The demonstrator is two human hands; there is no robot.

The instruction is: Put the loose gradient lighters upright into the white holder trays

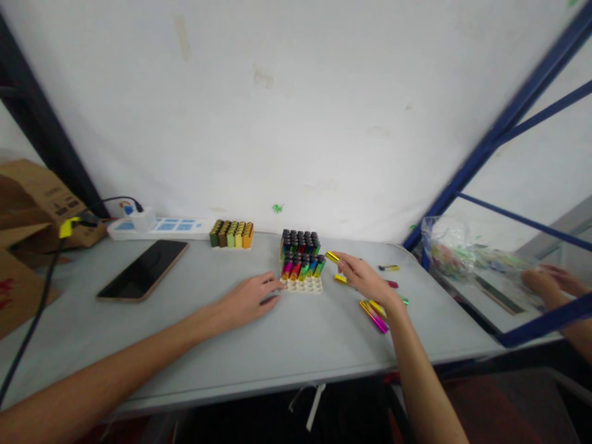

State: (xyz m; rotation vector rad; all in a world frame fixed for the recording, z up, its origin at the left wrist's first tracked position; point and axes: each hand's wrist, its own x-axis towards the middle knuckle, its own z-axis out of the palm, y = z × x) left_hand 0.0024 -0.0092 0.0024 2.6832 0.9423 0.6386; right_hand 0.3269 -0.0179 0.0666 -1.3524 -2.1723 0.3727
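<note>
My right hand (359, 275) pinches a shiny yellow lighter (332, 256), held tilted just to the right of a white tray with holes (300, 286). Colourful metallic lighters (303, 265) with black tops stand upright in rows in that tray, and its front rows of holes show bare. My left hand (254, 298) rests on the table with its fingers stretched apart, the fingertips at the tray's left edge. Around and below my right hand lie several loose lighters, among them a magenta and yellow one (374, 317). My right hand partly covers some of them.
A block of gold-topped lighters (232, 235) stands against the wall, near a white power strip (180, 227). A phone (144, 271) lies at left beside brown paper bags (41, 203). Beyond the blue frame (490, 142), another person's hands (550, 283) are near clear plastic bags (448, 246).
</note>
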